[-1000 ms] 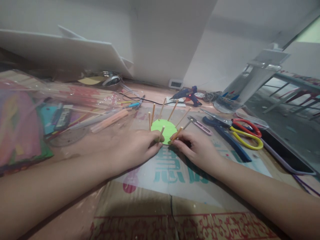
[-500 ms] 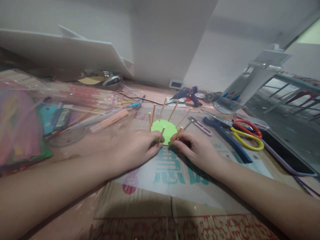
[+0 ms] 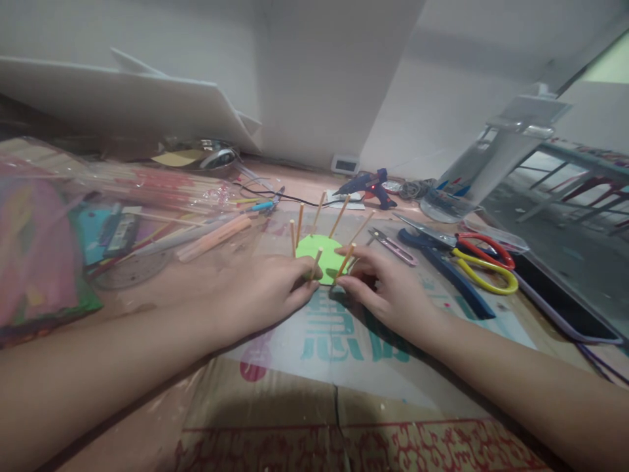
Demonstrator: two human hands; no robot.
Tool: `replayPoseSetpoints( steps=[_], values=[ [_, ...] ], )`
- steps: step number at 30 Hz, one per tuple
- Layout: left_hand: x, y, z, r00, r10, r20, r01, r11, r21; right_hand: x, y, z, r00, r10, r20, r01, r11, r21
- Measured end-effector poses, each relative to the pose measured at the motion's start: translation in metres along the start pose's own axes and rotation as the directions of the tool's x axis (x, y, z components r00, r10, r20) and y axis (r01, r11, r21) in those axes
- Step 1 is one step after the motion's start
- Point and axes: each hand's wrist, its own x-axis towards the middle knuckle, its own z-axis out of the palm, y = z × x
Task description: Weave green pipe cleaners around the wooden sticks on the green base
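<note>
A bright green disc (image 3: 322, 250) lies in the middle of the work surface, with several short wooden sticks standing around its edge. My left hand (image 3: 265, 288) is closed at the disc's near left, thumb and index finger pinching a wooden stick (image 3: 317, 261) low down. On the near right side, a second wooden stick (image 3: 346, 260) leans to the right between the parted thumb and index finger of my right hand (image 3: 388, 285). That index fingertip reaches over the disc's edge, and the thumb is close to the stick's foot.
Behind the disc is a blue glue gun (image 3: 368, 187) with a red light. To the right lie small snips (image 3: 393, 248), blue-handled pliers (image 3: 447, 275), red-and-yellow scissors (image 3: 486, 262) and a phone (image 3: 565, 298). A clear container (image 3: 479, 170) stands behind them. Bagged sticks (image 3: 147, 183) lie left.
My right index finger has lifted and spread away from the thumb, loosening around its stick, which stands a little more upright. My left hand keeps its pinch in the same place.
</note>
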Motion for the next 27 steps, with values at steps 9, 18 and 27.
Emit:
replayPoseSetpoints(
  steps=[9,18,27],
  values=[
    [0.0003,0.0003,-0.0021,1.000,-0.011,0.010,0.012,1.000,-0.014,-0.0062,0.0009,-0.0041,0.961,-0.245,-0.132,0.245,0.969,-0.015],
    [0.0008,-0.0012,0.0009,1.000,-0.002,0.010,0.003,0.999,-0.055,-0.0079,-0.0003,-0.0058,0.939,-0.312,-0.142,0.307,0.950,-0.053],
    [0.0004,0.0009,-0.0010,1.000,-0.004,0.003,0.005,0.998,-0.056,-0.0084,0.0003,-0.0061,0.954,-0.273,-0.122,0.270,0.962,-0.040]
  ],
)
